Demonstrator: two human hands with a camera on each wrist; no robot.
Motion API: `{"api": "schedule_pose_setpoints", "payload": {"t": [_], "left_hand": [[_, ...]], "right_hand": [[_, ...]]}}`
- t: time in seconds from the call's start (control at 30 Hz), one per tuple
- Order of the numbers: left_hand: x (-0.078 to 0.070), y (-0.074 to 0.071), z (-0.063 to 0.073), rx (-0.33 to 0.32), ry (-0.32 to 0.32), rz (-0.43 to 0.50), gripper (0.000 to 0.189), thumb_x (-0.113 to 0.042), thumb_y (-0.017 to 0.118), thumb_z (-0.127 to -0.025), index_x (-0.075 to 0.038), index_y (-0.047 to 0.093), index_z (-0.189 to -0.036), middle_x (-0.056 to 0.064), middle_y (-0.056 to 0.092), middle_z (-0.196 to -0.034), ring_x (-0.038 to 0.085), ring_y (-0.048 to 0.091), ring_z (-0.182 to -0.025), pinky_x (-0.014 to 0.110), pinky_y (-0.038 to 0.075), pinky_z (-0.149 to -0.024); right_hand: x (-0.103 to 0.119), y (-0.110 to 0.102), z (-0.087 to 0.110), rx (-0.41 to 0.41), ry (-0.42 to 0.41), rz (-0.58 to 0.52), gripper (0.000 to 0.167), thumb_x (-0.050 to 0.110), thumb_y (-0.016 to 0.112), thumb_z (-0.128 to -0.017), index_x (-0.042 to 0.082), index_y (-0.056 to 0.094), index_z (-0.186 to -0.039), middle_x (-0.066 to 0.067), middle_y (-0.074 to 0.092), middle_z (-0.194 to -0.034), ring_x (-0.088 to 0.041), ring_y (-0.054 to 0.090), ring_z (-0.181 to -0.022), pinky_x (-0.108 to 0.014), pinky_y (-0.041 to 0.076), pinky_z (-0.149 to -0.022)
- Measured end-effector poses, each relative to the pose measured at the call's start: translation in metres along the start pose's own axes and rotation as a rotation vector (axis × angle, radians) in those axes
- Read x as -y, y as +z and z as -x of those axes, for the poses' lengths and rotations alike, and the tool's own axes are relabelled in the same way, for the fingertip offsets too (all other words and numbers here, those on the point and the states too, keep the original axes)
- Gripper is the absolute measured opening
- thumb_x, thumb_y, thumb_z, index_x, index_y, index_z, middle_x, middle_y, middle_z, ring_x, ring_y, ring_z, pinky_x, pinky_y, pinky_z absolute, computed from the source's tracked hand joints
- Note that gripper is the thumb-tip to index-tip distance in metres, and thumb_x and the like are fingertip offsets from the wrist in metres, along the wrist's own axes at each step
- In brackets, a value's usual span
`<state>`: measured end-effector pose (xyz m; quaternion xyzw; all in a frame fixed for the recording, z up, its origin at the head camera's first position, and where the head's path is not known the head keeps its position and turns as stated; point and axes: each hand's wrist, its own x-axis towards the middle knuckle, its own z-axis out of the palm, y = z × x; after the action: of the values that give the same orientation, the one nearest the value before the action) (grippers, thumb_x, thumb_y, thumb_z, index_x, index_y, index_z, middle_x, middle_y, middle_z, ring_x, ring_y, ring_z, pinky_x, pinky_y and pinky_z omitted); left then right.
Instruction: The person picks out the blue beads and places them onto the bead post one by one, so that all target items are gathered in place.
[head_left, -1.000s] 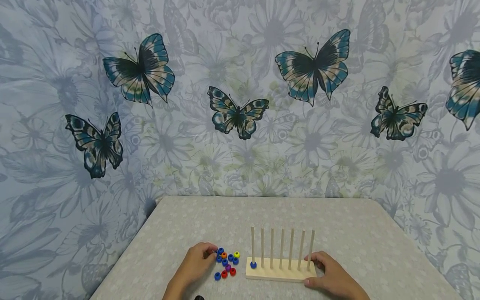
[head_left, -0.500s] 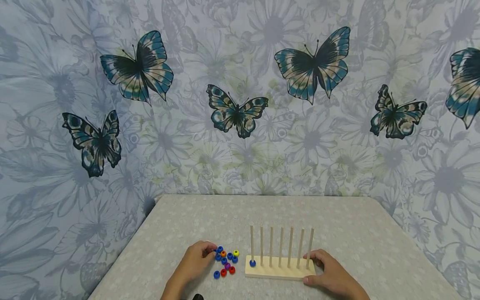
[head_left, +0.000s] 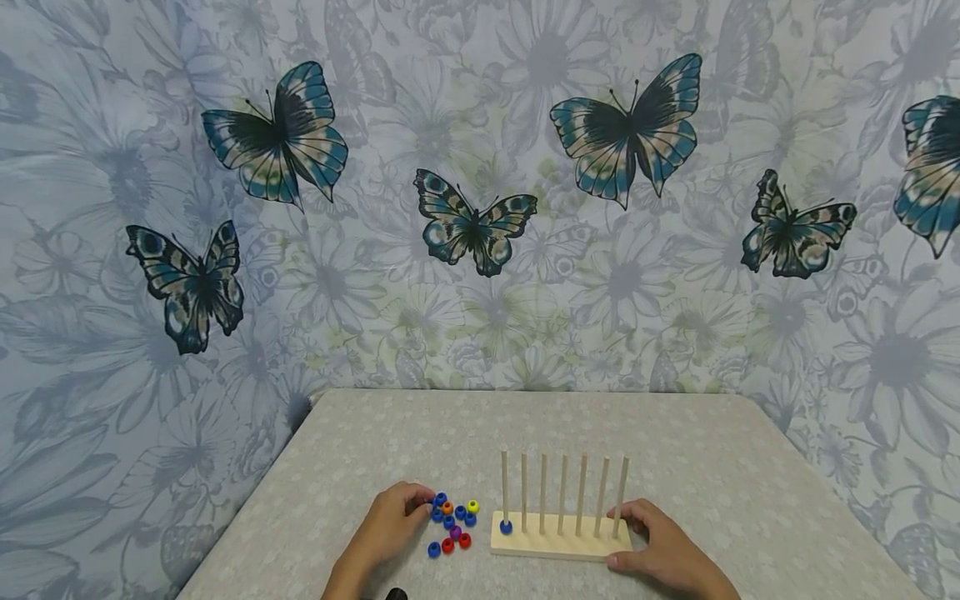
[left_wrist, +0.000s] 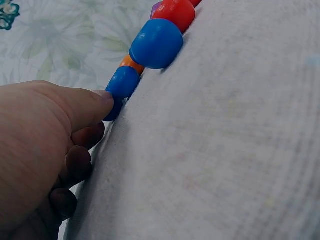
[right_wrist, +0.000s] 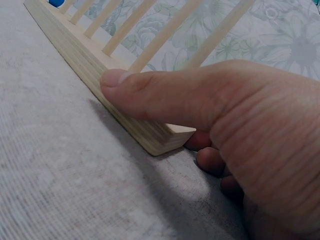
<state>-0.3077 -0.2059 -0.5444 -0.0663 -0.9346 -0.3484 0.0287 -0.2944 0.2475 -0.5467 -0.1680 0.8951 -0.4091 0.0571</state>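
My left hand [head_left: 388,523] is at the left edge of a loose cluster of beads, its thumb and index finger pinching a blue bead [left_wrist: 114,110]. Beside it lie more blue beads [head_left: 434,550], an orange bead [head_left: 447,507], a yellow bead [head_left: 473,507], a purple bead [head_left: 456,532] and red beads [head_left: 465,541]. To their right stands a wooden peg rack [head_left: 551,547] with a row of several upright pegs. One blue bead [head_left: 506,527] sits at the foot of its leftmost peg. My right hand [head_left: 663,546] grips the rack's right end, thumb along the front edge, other fingers behind.
A pale patterned cloth covers the table [head_left: 405,433], which reaches back to a wall [head_left: 630,333] papered with flowers and butterflies. A small black object [head_left: 397,593] shows at the bottom edge of the head view, near the left wrist.
The head view has shifted slightly. Both hands, the beads and the peg rack keep their places.
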Motion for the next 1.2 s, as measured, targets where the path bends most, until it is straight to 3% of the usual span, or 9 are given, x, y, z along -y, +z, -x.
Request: {"api": "schedule_pose_setpoints", "payload": {"t": [0.97, 1.2], "left_hand": [[-0.0023, -0.0021, 0.0022, -0.016, -0.034, 0.04, 0.018, -0.023, 0.062, -0.1, -0.021, 0.07, -0.115, -0.008, 0.066, -0.101, 0.009, 0.058, -0.089, 0.031, 0.05, -0.079], [-0.0022, -0.0024, 0.0006, -0.044, -0.077, 0.083, 0.019, -0.029, 0.057, -0.103, -0.022, 0.068, -0.116, -0.01, 0.067, -0.102, 0.008, 0.06, -0.093, 0.035, 0.051, -0.083]], "right_hand": [[0.0059, -0.0004, 0.0026, 0.007, -0.006, -0.034, 0.06, 0.041, 0.086, -0.077, 0.014, 0.061, -0.125, -0.003, 0.059, -0.125, -0.004, 0.055, -0.104, -0.019, 0.046, -0.095], [0.0059, -0.0014, 0.0034, 0.011, -0.01, -0.044, 0.059, 0.04, 0.085, -0.078, 0.013, 0.061, -0.125, -0.003, 0.059, -0.125, -0.006, 0.056, -0.105, -0.019, 0.046, -0.095]]}}
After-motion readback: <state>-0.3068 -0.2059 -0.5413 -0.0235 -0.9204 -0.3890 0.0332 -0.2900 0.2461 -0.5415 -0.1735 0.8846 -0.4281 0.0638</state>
